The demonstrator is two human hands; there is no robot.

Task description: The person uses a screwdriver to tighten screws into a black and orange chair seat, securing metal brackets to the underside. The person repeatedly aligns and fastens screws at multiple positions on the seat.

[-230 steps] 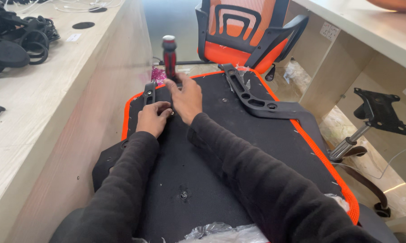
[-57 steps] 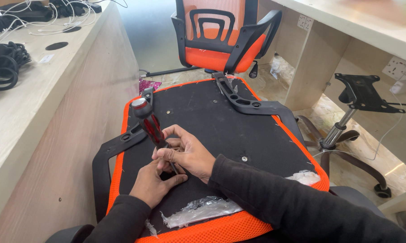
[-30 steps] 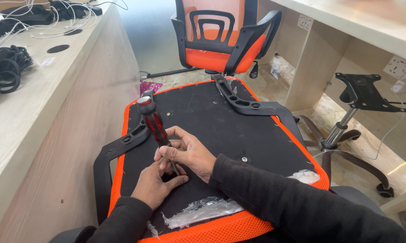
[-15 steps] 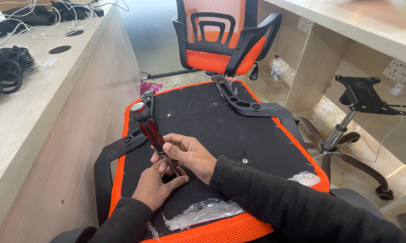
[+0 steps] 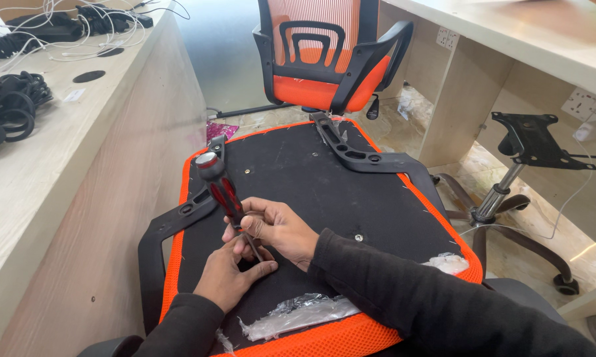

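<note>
On the upturned seat base (image 5: 324,192), a black underside with an orange mesh edge, both hands work near the front left area. The right hand (image 5: 278,228) has its grip closed around the lower shaft of a red-and-black screwdriver (image 5: 222,192), which tilts up and to the left, tip down against the panel. The left hand (image 5: 228,277) lies flat on the panel, fingers (image 5: 261,268) touching the tip area; its grip is loose and holds nothing. A black armrest (image 5: 162,231) sits just left of the screwdriver. An assembled orange chair (image 5: 324,59) stands beyond. Cables (image 5: 10,106) lie on the table (image 5: 40,192) to the left.
</note>
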